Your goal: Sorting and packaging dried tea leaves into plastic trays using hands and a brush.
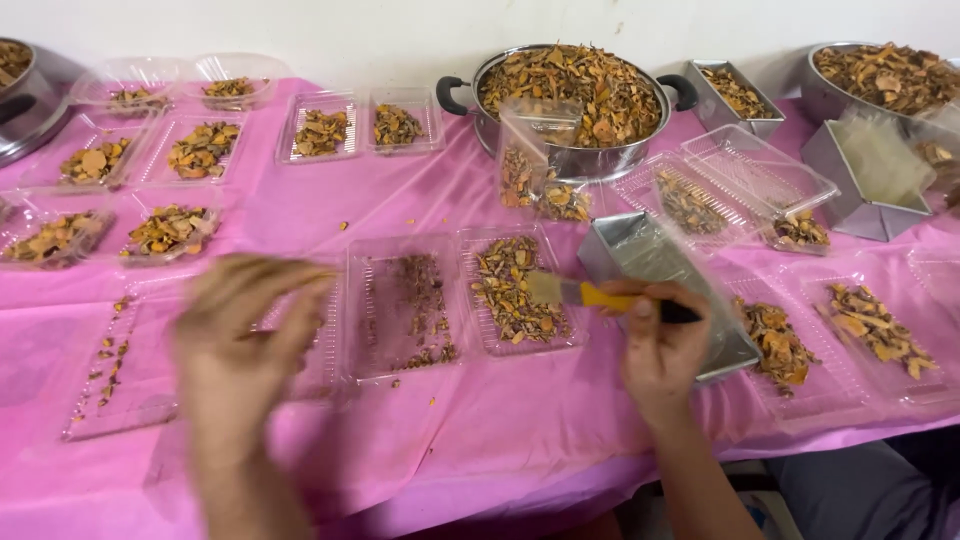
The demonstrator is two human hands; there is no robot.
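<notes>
My right hand (662, 345) grips a small brush (590, 294) with a yellow and black handle. Its bristles point left over a clear plastic tray (472, 290) holding orange-brown dried pieces. My left hand (240, 340) is blurred by motion, fingers spread and holding nothing, above the left edge of another clear tray (362, 345) that carries darker crumbs. A metal rectangular tin (625, 250) lies just behind my right hand. All of it rests on a table covered in pink plastic sheet (480, 420).
A large steel pot (575, 95) heaped with dried pieces stands at the back centre. Another pot (880, 75) and metal tins (740, 95) are at back right. Several filled clear trays (190, 150) cover the left and right (870, 325).
</notes>
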